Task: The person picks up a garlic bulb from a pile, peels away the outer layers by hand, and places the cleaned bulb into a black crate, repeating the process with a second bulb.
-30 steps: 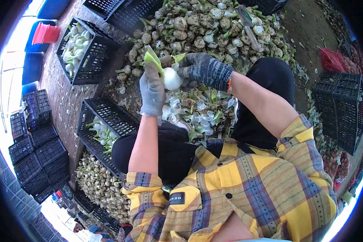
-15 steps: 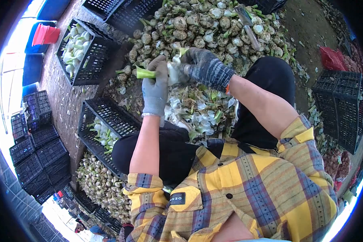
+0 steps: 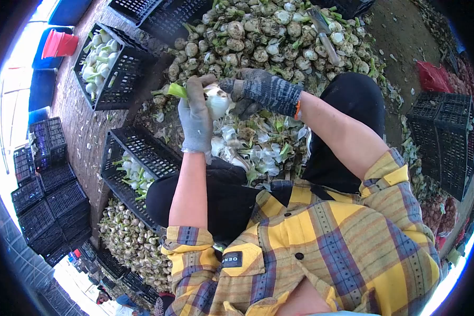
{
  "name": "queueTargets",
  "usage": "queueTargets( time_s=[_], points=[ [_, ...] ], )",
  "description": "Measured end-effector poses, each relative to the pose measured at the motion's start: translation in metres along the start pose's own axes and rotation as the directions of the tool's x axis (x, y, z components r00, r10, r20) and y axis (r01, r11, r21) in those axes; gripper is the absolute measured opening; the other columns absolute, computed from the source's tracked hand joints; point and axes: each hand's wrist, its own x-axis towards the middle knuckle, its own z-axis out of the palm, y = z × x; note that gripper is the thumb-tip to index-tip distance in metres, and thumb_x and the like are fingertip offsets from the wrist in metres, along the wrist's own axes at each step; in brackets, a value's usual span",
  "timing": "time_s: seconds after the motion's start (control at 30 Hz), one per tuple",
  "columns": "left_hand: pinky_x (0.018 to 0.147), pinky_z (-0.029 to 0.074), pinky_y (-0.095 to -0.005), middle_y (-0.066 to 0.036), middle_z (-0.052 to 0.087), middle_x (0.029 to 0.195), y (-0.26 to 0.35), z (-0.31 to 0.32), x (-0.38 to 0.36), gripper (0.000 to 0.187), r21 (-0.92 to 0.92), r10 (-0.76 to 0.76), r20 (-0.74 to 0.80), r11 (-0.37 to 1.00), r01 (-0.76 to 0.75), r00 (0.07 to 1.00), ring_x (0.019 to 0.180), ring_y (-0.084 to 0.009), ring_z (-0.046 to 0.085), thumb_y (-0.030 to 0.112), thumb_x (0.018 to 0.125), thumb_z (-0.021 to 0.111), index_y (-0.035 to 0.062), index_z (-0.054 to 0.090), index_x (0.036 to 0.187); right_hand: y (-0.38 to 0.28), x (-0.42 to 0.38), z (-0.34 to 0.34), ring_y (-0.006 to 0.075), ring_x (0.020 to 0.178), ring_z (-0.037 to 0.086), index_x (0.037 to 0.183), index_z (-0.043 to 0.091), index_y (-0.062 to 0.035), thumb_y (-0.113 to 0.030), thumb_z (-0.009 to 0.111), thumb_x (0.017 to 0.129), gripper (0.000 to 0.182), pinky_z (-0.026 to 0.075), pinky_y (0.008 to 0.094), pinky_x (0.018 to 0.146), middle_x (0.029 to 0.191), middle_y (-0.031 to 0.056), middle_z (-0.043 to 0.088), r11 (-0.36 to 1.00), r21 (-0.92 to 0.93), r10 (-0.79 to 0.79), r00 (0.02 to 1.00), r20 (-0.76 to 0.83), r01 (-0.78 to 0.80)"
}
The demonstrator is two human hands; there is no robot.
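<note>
A white bulb [image 3: 217, 104] with a cut green stalk, looking like fresh garlic, is held in front of me above the heap. My left hand [image 3: 196, 108], in a pale grey glove with dirty fingertips, is closed around its stalk end, with the green stalk [image 3: 177, 90] poking out on the left. My right hand [image 3: 250, 90], in a dark striped knit glove, has curled fingers pressed on the bulb's right side. Below both hands lie loose peeled skins [image 3: 263, 152]. Beyond them spreads a heap of unpeeled, soiled bulbs [image 3: 258, 39].
A blade with a wooden handle [image 3: 328, 48] rests on the heap. Black crates with peeled bulbs stand at left, one upper [image 3: 118, 71], one by my knee [image 3: 142, 150]. More bulbs [image 3: 134, 237] lie lower left. Stacked crates [image 3: 441, 139] stand right; a red bucket [image 3: 59, 44] is at upper left.
Both hands remain at the bulb, which has turned so that more of its white side shows. My left hand has shifted slightly left, and the stalk now tilts upward.
</note>
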Motion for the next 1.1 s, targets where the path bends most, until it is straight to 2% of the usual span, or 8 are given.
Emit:
queueTargets(
  time_s=[0.1,0.37,0.5,0.67,0.77,0.8,0.93,1.1],
  points=[
    [0.072,0.044,-0.0247,-0.004,0.061,0.088,-0.014,-0.001,0.004,0.049,0.023,0.115,0.048,0.993,-0.116,0.992,0.078,-0.0106,0.055,0.045,0.094,0.042,0.0006,0.062,0.097,-0.008,-0.008,0.004,0.0187,0.071,0.066,0.103,0.057,0.0020,-0.035,0.062,0.085,0.041,0.057,0.0314,0.063,0.084,0.0120,0.064,0.996,0.093,-0.020,0.996,0.089,0.012],
    [0.072,0.044,-0.0251,-0.004,0.060,0.091,-0.006,0.003,0.001,0.057,0.038,0.018,0.047,0.999,-0.020,0.999,0.079,-0.0105,0.054,0.053,0.092,0.042,0.0006,0.062,0.100,0.009,-0.007,-0.004,0.0163,0.067,0.065,0.098,0.063,0.0024,-0.023,0.063,0.084,0.029,0.054,0.0280,0.058,0.084,0.0137,0.066,0.959,0.150,-0.244,0.970,0.005,0.240],
    [0.075,0.043,-0.0251,-0.004,0.059,0.094,-0.010,0.004,0.004,0.056,0.057,0.110,0.067,0.992,-0.113,0.992,0.081,-0.0106,0.054,0.053,0.092,0.042,0.0011,0.060,0.105,-0.012,-0.020,0.002,0.0158,0.071,0.065,0.099,0.064,-0.0016,-0.027,0.063,0.084,0.030,0.054,0.0280,0.064,0.085,0.0103,0.067,0.997,-0.021,-0.071,0.997,-0.020,0.071],
    [0.080,0.043,-0.0269,-0.006,0.057,0.100,-0.032,0.004,0.010,0.052,0.021,0.012,0.012,1.000,-0.012,1.000,0.085,-0.0116,0.053,0.048,0.094,0.041,0.0011,0.055,0.113,0.010,-0.008,-0.001,0.0292,0.075,0.064,0.086,0.066,-0.0006,-0.026,0.062,0.072,0.029,0.050,0.0361,0.072,0.083,0.0203,0.065,0.874,-0.415,-0.321,0.942,-0.099,0.254],
    [0.081,0.042,-0.0259,-0.006,0.056,0.101,-0.009,0.012,0.001,0.050,0.063,-0.105,-0.024,0.992,0.107,0.994,0.090,-0.0117,0.052,0.045,0.094,0.042,0.0011,0.054,0.114,0.012,-0.003,-0.002,0.0176,0.067,0.064,0.094,0.061,0.0015,-0.007,0.057,0.081,0.016,0.053,0.0293,0.063,0.077,0.0099,0.065,0.895,-0.390,-0.344,0.894,-0.287,0.219],
    [0.080,0.043,-0.0262,-0.007,0.056,0.102,-0.010,0.011,0.002,0.049,0.037,-0.094,-0.029,0.995,0.095,0.995,0.089,-0.0126,0.053,0.044,0.094,0.040,0.0015,0.053,0.115,0.020,0.005,-0.008,0.0159,0.069,0.063,0.098,0.059,-0.0006,-0.010,0.058,0.083,0.018,0.052,0.0296,0.061,0.078,0.0088,0.064,0.820,-0.537,-0.434,0.826,-0.360,0.197],
    [0.072,0.045,-0.0250,-0.006,0.055,0.100,-0.012,0.005,0.009,0.045,0.068,0.087,0.028,0.994,-0.089,0.996,0.083,-0.0121,0.054,0.040,0.095,0.041,0.0015,0.053,0.115,0.008,-0.001,-0.010,0.0173,0.074,0.063,0.102,0.059,-0.0002,-0.021,0.064,0.083,0.029,0.052,0.0309,0.065,0.086,0.0105,0.064,0.959,-0.229,-0.223,0.942,-0.251,0.166],
    [0.073,0.044,-0.0244,-0.005,0.055,0.101,-0.006,0.011,-0.006,0.041,0.138,0.126,0.122,0.980,-0.142,0.984,0.078,-0.0100,0.051,0.033,0.094,0.045,0.0008,0.052,0.119,-0.001,-0.014,0.000,0.0308,0.084,0.062,0.099,0.062,-0.0017,-0.031,0.067,0.076,0.038,0.048,0.0368,0.077,0.091,0.0196,0.064,0.751,-0.523,-0.515,0.854,-0.080,0.404]
  ],
)
